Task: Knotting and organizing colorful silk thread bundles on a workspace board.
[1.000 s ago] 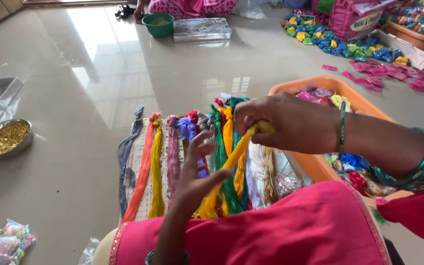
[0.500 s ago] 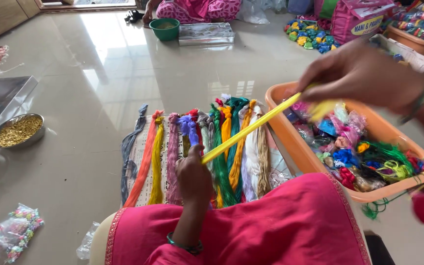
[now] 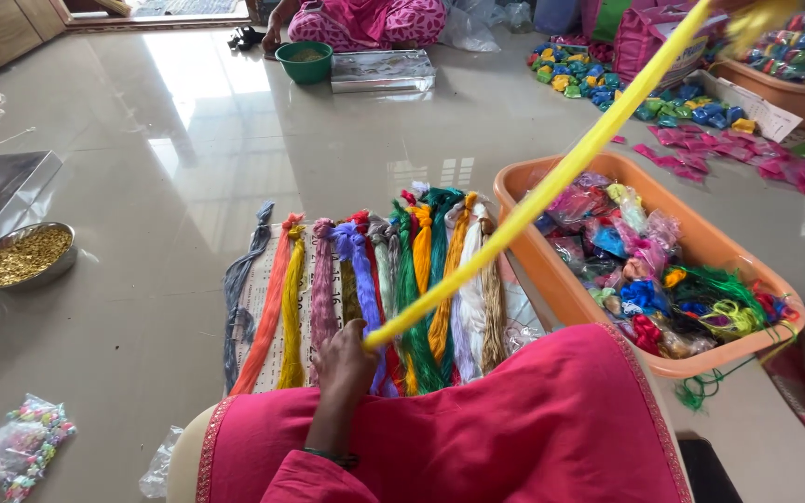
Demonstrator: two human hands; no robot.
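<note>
- Head view: the left hand [image 3: 345, 359] sits low at centre frame, its grip pinched together on the near end of a yellow thread skein [image 3: 552, 182].
- That skein runs taut on a long diagonal from the left hand up to the upper right corner of the frame.
- At that corner the right hand [image 3: 764, 17] is a yellow-tinted blur at the edge; it seems clamped on the far end, but I cannot tell for sure.
- Beneath the strand lie coloured thread bundles [image 3: 393, 289] side by side on the floor, and an orange tub [image 3: 552, 279] just to their right.
</note>
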